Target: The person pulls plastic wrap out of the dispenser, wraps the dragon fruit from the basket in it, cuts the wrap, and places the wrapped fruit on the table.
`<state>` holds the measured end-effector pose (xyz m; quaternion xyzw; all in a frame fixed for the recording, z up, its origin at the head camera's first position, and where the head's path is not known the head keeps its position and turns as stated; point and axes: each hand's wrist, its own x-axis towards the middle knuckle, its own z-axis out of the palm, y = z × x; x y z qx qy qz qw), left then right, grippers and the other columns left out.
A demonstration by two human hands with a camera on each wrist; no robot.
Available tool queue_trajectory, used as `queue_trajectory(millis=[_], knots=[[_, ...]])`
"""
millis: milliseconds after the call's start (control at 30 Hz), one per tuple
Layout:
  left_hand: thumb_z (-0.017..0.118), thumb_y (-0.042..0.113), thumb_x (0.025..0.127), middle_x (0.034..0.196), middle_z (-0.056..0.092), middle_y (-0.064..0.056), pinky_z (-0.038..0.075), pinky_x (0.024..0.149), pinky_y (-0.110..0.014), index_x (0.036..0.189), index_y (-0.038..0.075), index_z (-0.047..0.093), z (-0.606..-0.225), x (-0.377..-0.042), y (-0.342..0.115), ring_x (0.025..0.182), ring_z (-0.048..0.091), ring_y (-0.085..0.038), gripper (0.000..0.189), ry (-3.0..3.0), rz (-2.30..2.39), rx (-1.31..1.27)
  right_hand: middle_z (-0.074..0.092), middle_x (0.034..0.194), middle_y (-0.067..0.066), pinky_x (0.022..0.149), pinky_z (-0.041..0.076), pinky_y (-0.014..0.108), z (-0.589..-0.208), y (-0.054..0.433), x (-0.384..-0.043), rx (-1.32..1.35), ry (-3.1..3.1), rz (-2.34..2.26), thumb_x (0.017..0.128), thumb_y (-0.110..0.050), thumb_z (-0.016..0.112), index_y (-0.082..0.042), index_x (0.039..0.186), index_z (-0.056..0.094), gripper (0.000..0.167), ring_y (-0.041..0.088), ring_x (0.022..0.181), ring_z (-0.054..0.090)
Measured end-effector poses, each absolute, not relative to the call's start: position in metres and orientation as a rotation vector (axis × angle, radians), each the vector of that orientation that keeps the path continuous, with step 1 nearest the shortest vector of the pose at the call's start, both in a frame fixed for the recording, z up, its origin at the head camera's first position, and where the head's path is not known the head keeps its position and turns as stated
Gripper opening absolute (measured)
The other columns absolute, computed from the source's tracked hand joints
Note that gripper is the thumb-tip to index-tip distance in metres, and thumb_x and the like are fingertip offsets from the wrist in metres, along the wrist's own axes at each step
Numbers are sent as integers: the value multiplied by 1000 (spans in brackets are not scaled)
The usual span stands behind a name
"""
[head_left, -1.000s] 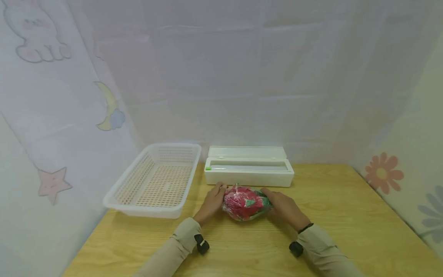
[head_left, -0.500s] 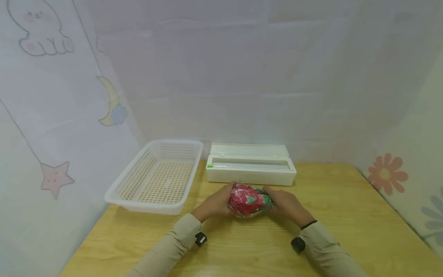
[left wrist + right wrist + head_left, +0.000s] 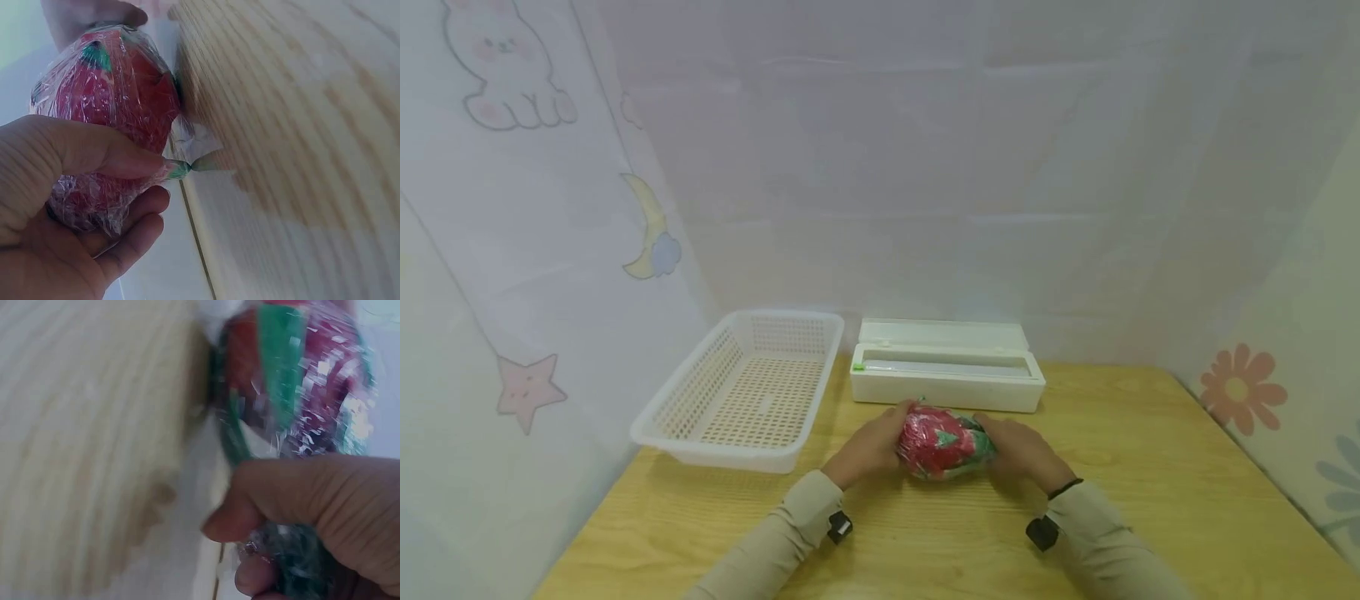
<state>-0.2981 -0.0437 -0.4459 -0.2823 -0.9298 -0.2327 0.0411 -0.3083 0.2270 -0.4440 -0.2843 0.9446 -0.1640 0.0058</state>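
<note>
A pink-red dragon fruit [image 3: 938, 446] with green scales, covered in clear plastic wrap, is held between both hands over the table, its long side running left to right. My left hand [image 3: 871, 443] grips its left end. In the left wrist view, the thumb of the left hand [image 3: 69, 150] lies across the wrapped fruit [image 3: 100, 100], with fingers curled beneath, beside a narrow greenish tip [image 3: 179, 169]. My right hand [image 3: 1024, 452] holds the greener right end. The right wrist view is blurred; there the right hand [image 3: 319, 497] pinches the wrapped end with thumb and fingers.
Behind the fruit, a white plastic wrap dispenser box [image 3: 947, 394] stands with its lid [image 3: 943, 334] raised and a green slider [image 3: 858, 367] at its left. A white mesh basket [image 3: 801, 446] is on the left of the wooden table [image 3: 1150, 467]. Printed cloth surrounds the table.
My left hand has moved right, from the fruit's left edge to a closer grip around that end. The fruit has shifted slightly right, and the right hand keeps its hold.
</note>
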Motion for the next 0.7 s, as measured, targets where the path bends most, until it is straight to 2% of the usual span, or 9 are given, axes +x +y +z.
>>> queue_trajectory(millis=[167,233,367,467,533,633,700], knots=[[90,6,70,135,57,-21,52,96,-42,150,3,32,-450,-300,-45,116,62,-34,99,-2834,-733,-860,68,90,13,60,51,46,-450,225,-307,-898,3151,-402,68,4,77,-9,123,59,60,31,77,65],[88,4,70,135,57,-22,52,96,-42,151,3,31,-451,-301,-45,115,62,-34,99,-2831,-723,-844,69,92,14,61,52,47,-450,225,-309,-917,3169,-410,67,5,75,-10,125,60,62,32,79,66],[83,-2,74,128,62,-21,53,95,-40,151,2,32,-451,-301,-43,112,64,-32,93,-2837,-692,-823,69,107,16,72,54,52,-449,226,-313,-934,3129,-457,70,3,79,-10,128,60,62,37,94,67],[80,-2,76,115,68,-18,57,83,-37,149,4,35,-448,-299,-42,101,67,-29,86,-2846,-632,-787,68,115,17,79,53,55,-450,227,-316,-921,3096,-502,73,-3,84,-9,130,59,62,39,102,66],[79,2,76,106,70,-16,57,72,-36,147,6,38,-446,-298,-41,90,69,-27,82,-2845,-589,-740,68,115,16,78,54,55,-451,226,-317,-918,3102,-509,75,-9,85,-10,129,59,60,39,102,66],[81,9,75,97,71,-15,53,60,-35,142,11,40,-441,-297,-39,78,68,-26,78,-2858,-561,-664,70,109,15,71,55,53,-454,223,-319,-890,3147,-483,77,-14,84,-12,125,60,53,37,94,68],[84,17,76,95,71,-15,51,57,-35,139,12,41,-439,-297,-38,75,68,-25,76,-2873,-569,-641,71,101,13,65,54,50,-456,221,-320,-845,3174,-450,77,-12,83,-12,120,61,48,34,86,68]])
